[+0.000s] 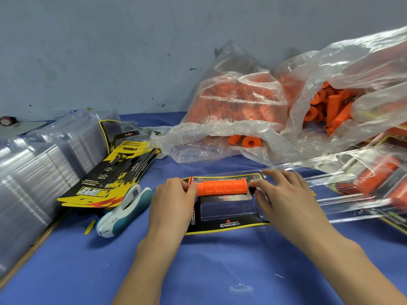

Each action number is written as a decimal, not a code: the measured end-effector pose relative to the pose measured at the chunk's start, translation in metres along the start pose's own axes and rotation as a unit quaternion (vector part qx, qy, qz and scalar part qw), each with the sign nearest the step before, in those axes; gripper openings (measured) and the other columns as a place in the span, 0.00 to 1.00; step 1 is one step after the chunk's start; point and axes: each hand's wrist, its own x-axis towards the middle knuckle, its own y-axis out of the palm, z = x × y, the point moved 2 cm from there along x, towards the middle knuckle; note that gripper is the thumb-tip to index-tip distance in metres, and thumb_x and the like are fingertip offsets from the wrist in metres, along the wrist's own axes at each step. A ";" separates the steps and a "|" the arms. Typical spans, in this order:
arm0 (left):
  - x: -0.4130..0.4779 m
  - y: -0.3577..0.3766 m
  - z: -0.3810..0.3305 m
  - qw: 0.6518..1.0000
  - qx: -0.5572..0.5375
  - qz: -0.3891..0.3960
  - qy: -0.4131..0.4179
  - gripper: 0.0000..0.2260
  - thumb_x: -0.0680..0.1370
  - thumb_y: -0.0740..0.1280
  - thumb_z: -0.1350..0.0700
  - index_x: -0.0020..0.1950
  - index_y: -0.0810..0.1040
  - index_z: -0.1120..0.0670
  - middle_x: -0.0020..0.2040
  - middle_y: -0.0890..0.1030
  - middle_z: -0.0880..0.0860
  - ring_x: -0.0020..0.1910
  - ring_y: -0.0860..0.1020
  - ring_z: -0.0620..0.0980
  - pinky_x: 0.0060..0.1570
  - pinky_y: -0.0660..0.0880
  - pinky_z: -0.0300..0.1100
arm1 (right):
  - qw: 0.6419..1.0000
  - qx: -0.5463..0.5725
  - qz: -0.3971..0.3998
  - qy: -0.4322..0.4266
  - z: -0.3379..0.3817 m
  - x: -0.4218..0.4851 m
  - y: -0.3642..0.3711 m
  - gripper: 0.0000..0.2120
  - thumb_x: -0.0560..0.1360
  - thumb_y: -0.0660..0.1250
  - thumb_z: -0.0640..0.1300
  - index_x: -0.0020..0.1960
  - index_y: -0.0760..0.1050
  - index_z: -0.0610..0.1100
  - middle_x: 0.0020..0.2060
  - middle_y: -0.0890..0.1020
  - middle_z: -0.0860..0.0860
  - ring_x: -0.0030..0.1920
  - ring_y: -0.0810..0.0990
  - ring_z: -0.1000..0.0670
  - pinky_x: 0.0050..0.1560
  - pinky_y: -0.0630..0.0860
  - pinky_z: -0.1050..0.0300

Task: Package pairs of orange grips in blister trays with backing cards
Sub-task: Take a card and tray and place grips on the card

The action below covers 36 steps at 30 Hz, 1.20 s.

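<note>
The orange grip [222, 187] lies in the far cavity of the blister tray [229, 211], its long axis running left to right across the tray, and both hands meet it end-on: the left hand [174, 199] pinches the flanged end at the tray's left edge, thumb and fingers curled round it, while the right hand [284, 194] curls its fingertips at the plain end on the tray's right. Whether the right fingers truly clamp the grip or only the tray's rim I cannot tell. The near cavity, just on the person's side of the seated grip, stands unfilled, so the pair looks half done (my reading, not a thing seen). The next grip must come from the plastic bags [275, 111] beyond the tray and to its right, nearer the right hand. The grip is matte rubber, a ribbed cylinder with raised square blocks; the tray is thin, glossy, clear moulded plastic over a black and yellow backing card [229, 227]. Left of the tray lie a teal and white stapler [123, 213], loose printed cards [105, 179] and stacked clear trays [37, 172]; right of it, finished packs [374, 183].
</note>
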 end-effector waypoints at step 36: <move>-0.009 -0.001 -0.057 0.994 -0.045 -0.074 0.064 0.11 0.82 0.58 0.47 0.43 0.74 0.50 0.35 0.75 0.45 0.41 0.73 0.58 0.39 0.67 0.48 | 0.689 0.662 -0.025 0.294 -0.040 0.034 -0.050 0.09 0.79 0.63 0.43 0.51 0.81 0.53 0.53 0.82 0.53 0.54 0.78 0.54 0.53 0.75 0.57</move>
